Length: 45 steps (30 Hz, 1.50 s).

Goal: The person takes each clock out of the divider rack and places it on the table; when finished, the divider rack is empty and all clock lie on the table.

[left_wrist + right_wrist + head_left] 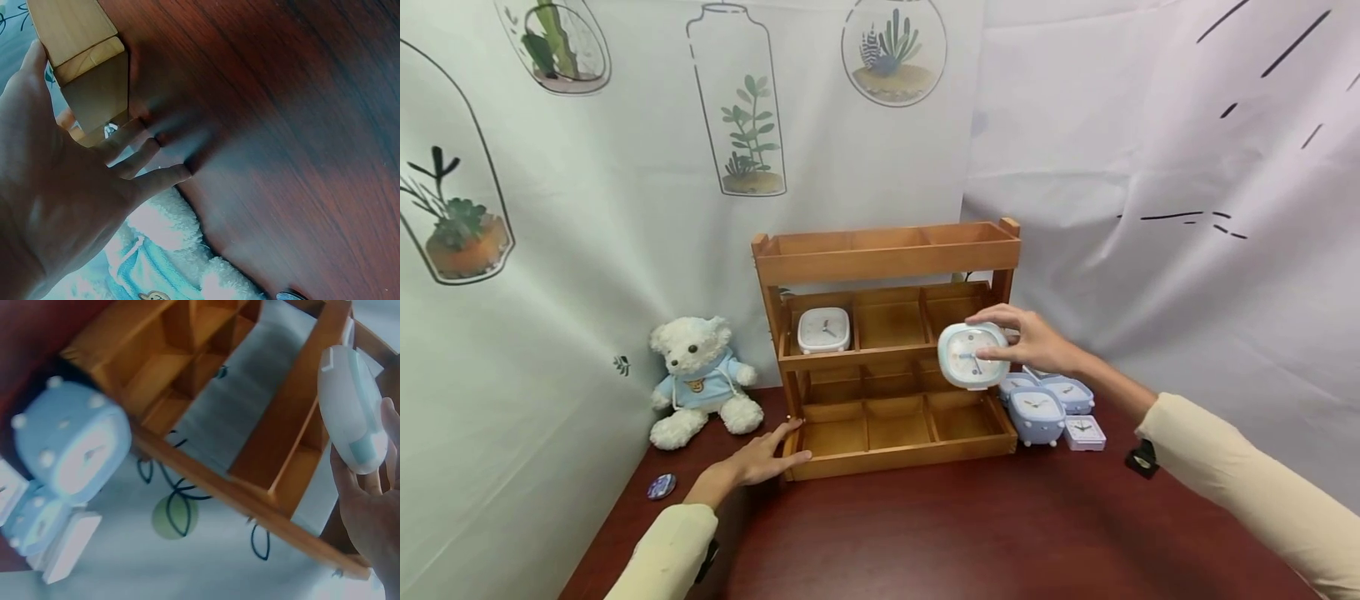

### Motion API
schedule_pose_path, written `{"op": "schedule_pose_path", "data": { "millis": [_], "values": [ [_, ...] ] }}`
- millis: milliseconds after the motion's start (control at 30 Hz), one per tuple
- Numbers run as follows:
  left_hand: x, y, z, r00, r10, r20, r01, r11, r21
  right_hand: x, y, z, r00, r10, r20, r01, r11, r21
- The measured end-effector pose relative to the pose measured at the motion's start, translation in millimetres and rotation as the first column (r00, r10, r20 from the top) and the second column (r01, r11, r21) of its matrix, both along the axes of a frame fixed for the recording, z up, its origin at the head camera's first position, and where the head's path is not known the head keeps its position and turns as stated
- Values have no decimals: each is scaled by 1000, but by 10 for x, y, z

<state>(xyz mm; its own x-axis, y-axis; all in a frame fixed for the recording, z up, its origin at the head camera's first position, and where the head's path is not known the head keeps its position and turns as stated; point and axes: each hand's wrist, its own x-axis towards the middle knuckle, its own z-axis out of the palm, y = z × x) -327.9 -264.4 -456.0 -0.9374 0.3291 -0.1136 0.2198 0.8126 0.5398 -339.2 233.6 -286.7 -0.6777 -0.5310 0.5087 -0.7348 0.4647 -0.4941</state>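
Note:
My right hand (1041,337) holds a white and pale-blue alarm clock (972,356) by its side, in front of the wooden shelf's right half. The clock's face points toward me, and its side shows in the right wrist view (350,409). My left hand (760,460) lies with spread, mostly straight fingers at the lower left corner of the three-tier wooden shelf (887,265); in the left wrist view several fingertips (181,172) meet the tabletop. A white alarm clock (823,330) occupies the middle tier's left compartment.
Several blue clocks (1037,414) and a small lilac square clock (1085,433) stand right of the shelf. A white teddy bear (696,383) in a blue hoodie sits at left, near a round purple-blue object (662,487). Printed cloth hangs behind the dark red table (910,533).

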Motion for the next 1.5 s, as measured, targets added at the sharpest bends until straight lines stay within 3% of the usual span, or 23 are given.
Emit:
{"op": "schedule_pose_path", "data": {
  "millis": [267,467,667,1200,1400,1500],
  "values": [
    [4,-23,-8,1000,0,8,0,1000,3,184,322,-180,996,-48,72,47,999,18],
    [14,-29,15,1000,-1,2,1,1000,-7,274,521,-298,996,-94,5,94,993,70],
    [-2,-25,21,1000,-8,2,8,1000,-7,364,684,-458,990,-139,-2,139,988,73],
    [-15,-9,20,1000,-24,3,24,1000,2,550,1047,-1073,988,-148,39,145,988,56],
    [-17,-8,11,1000,-24,-1,24,1000,-2,626,1129,-1332,984,-175,36,172,981,91],
    [-7,-5,11,1000,-22,3,22,1000,-2,656,1146,-1440,983,-167,69,161,983,91]
  ]
}}
